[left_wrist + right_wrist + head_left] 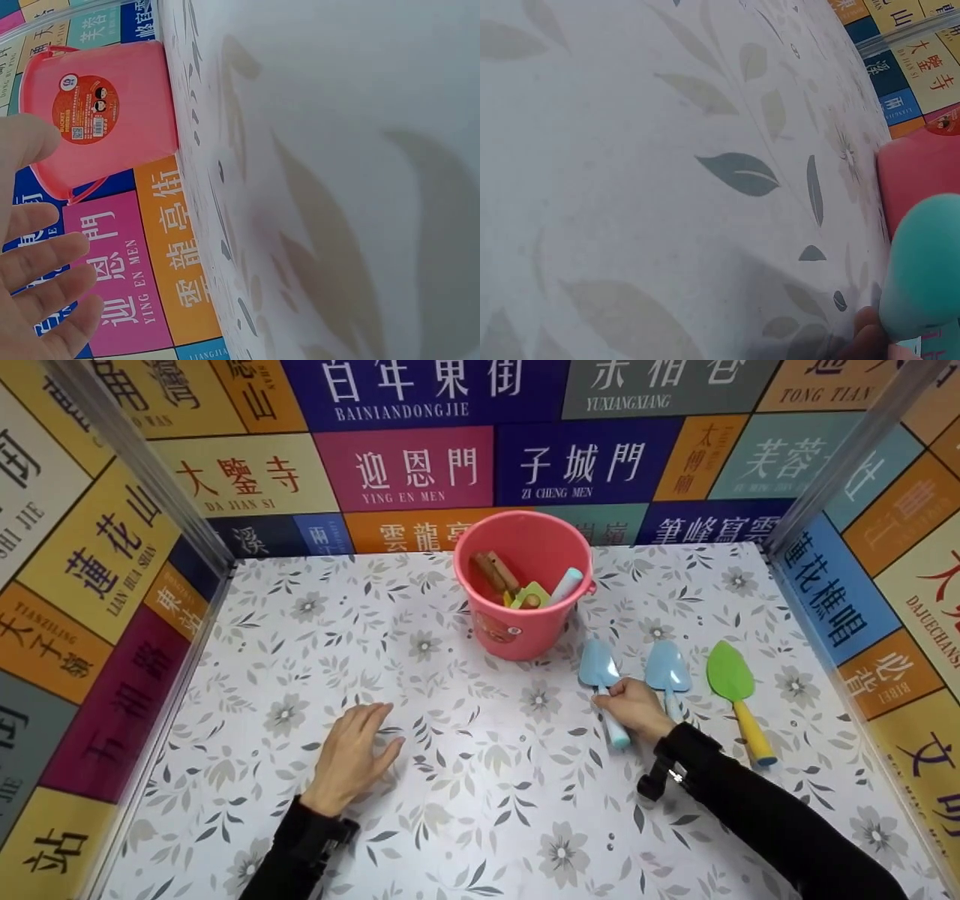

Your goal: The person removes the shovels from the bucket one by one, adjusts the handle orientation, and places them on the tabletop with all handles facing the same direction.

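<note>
My right hand (636,707) pinches the handle of a light-blue toy shovel (598,664), whose blade points toward the back. In the right wrist view the rounded teal handle end (926,262) shows close up, with a bit of a finger beside it. A second blue shovel (666,666) lies just right of that hand, its handle partly hidden behind the wrist. Farther right lies a green shovel (730,671) with a yellow handle. My left hand (352,757) hovers over the left half of the table, fingers loosely spread, holding nothing.
A pink bucket (517,637) stands upright at the back, with brown, green and light-blue pieces inside. The table (450,810) wears a floral cover. Panels with printed characters (405,469) wall it in at the back and both sides.
</note>
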### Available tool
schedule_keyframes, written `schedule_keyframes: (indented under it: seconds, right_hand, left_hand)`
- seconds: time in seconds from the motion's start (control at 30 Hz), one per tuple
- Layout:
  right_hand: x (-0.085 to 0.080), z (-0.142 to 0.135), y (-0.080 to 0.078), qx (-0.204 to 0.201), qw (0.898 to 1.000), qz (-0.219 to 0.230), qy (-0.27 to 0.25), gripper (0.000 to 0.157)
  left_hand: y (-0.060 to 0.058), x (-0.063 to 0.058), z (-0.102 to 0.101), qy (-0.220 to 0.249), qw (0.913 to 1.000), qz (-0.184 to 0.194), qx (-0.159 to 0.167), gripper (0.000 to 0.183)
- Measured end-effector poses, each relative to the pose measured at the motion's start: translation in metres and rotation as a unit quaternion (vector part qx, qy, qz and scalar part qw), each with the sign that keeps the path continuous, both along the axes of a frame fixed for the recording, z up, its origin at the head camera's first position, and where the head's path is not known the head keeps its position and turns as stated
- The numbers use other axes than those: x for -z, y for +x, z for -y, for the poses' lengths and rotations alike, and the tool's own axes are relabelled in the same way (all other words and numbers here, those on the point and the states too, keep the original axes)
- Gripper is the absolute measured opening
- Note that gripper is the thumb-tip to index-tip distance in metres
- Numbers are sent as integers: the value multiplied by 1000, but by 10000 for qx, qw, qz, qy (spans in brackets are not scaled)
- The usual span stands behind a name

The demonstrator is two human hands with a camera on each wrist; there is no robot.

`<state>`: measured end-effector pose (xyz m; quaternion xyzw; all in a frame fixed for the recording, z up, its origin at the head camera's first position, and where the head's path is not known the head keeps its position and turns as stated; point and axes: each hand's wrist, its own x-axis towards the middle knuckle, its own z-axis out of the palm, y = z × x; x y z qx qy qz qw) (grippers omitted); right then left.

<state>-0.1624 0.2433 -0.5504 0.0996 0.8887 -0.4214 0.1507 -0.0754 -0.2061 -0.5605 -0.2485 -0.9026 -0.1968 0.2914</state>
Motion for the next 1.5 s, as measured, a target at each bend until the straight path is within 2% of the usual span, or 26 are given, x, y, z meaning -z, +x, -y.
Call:
schedule_keyframes:
  seconds: [0.5,0.73,0.87,1.2,1.5]
  right_hand:
    - [4,0,-4,55,9999,-19,-130,28]
    - [3,-2,-4,7,9999,-53,140,33]
    - [2,-2,-4,-11,9999,-9,116,35]
    - [0,-6,-4,-400,9988,-76,263,39]
    - [-2,-9,-4,-535,9982,13,286,44]
  left_hand:
    - [1,2,1,-97,9999,16,-41,52]
    - [1,3,2,-214,9997,-66,-77,48]
    - [0,3,2,-202,9998,-69,-60,45]
    - [1,3,2,-185,9998,2,-45,34]
    - [0,4,1,-178,9998,-52,-35,32]
